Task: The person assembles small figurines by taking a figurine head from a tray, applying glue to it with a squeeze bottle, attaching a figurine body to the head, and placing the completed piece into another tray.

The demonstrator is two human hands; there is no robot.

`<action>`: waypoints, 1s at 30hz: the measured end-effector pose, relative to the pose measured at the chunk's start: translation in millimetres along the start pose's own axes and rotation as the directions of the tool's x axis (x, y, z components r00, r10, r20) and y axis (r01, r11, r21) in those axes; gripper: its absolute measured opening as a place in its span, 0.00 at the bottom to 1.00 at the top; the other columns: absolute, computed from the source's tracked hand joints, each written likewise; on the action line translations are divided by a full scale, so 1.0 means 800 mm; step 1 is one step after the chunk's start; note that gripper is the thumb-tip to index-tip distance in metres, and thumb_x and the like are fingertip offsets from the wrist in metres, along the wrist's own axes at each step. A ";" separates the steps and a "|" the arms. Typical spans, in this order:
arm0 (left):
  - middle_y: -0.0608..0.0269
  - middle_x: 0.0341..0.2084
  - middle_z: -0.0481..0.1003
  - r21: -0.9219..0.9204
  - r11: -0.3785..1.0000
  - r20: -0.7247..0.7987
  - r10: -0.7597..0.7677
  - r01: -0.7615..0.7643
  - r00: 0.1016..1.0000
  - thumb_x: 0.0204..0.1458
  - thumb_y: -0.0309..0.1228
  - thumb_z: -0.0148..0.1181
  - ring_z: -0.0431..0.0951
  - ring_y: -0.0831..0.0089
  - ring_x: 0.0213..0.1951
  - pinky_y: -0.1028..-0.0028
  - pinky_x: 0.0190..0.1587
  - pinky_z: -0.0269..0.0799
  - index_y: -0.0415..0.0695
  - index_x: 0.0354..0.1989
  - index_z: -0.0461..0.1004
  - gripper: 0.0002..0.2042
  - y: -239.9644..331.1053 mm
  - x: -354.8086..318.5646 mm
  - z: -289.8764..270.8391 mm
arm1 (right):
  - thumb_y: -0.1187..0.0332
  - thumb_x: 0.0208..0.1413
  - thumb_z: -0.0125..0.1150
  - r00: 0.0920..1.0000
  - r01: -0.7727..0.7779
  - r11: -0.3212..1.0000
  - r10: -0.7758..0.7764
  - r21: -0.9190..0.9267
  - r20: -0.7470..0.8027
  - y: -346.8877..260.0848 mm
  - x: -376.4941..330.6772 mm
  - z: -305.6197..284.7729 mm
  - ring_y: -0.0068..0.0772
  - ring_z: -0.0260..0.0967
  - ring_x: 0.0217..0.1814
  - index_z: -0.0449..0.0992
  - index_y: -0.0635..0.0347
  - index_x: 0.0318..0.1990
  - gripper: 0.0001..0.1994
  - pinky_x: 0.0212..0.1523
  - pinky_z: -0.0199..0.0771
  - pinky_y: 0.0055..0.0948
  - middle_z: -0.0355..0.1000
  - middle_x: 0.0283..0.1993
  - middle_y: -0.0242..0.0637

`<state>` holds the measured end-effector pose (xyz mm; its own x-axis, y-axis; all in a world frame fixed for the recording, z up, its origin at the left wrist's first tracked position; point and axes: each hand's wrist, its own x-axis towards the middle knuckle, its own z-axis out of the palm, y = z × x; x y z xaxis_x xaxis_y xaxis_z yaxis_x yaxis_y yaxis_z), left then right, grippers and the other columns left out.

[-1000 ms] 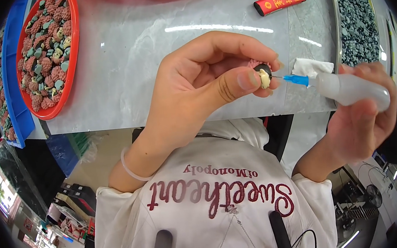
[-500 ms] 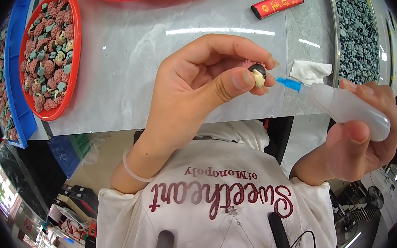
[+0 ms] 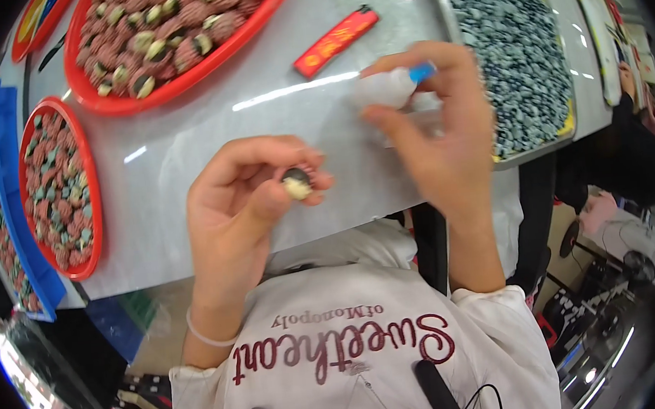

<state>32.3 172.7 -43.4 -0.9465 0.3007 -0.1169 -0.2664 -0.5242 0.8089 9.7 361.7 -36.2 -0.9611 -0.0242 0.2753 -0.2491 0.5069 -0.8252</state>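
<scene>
Pinched between the thumb and fingers of my left hand point(image 3: 237, 201) is a small pink textured piece with a black-and-cream part point(image 3: 296, 182) facing up. My right hand point(image 3: 453, 127), farther off over the table, grips a translucent white squeeze bottle point(image 3: 381, 91). Its blue needle tip point(image 3: 423, 71) points right, away from the piece. Between my hands there is a gap of bare tabletop. A red lighter point(image 3: 335, 42) lies just beyond the bottle.
Red trays at back left point(image 3: 120, 106) and left point(image 3: 96, 217) hold many pink pieces. A blue bin point(image 3: 21, 223) stands beyond the left tray. At right, a metal-rimmed tray point(image 3: 530, 157) holds dark, glossy bits. Another person point(image 3: 611, 148) is at far right.
The bottle has left the piece, moving up and left with my right hand, and its tip has swung round to the right. My left hand still pinches the piece; the whole view has shifted.
</scene>
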 end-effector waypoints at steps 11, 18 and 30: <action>0.53 0.34 0.70 0.072 0.997 -0.007 -0.027 0.028 1.000 0.46 0.35 0.58 0.74 0.68 0.33 0.76 0.35 0.71 0.36 0.36 0.66 0.15 0.003 0.005 0.004 | 0.79 0.43 0.54 0.957 -0.197 0.888 0.082 -0.416 -0.279 0.037 0.020 -0.124 0.22 0.65 0.32 0.72 0.64 0.36 0.10 0.36 0.64 0.18 0.68 0.33 0.36; 0.53 0.34 0.70 0.064 0.998 0.018 -0.021 0.020 1.000 0.46 0.34 0.58 0.74 0.68 0.33 0.75 0.34 0.71 0.36 0.36 0.67 0.15 0.002 0.005 0.004 | 0.77 0.45 0.54 0.959 -0.226 0.753 0.059 -0.618 -0.278 0.053 0.010 -0.131 0.22 0.66 0.31 0.72 0.62 0.36 0.09 0.35 0.63 0.19 0.70 0.32 0.32; 0.52 0.35 0.70 -0.028 1.000 0.070 -0.001 0.003 0.998 0.47 0.30 0.57 0.74 0.67 0.35 0.74 0.37 0.71 0.34 0.38 0.66 0.14 0.002 0.004 0.002 | 0.77 0.47 0.54 0.978 -0.136 0.862 0.196 0.488 -0.072 0.000 -0.015 -0.117 0.24 0.65 0.28 0.69 0.72 0.38 0.10 0.27 0.66 0.18 0.68 0.40 0.47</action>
<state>29.2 174.5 -41.5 -0.9311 0.3566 -0.0768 -0.2743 -0.5458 0.7917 32.6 442.7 6.3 -0.9800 0.1379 0.1436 -0.1423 0.0194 -0.9896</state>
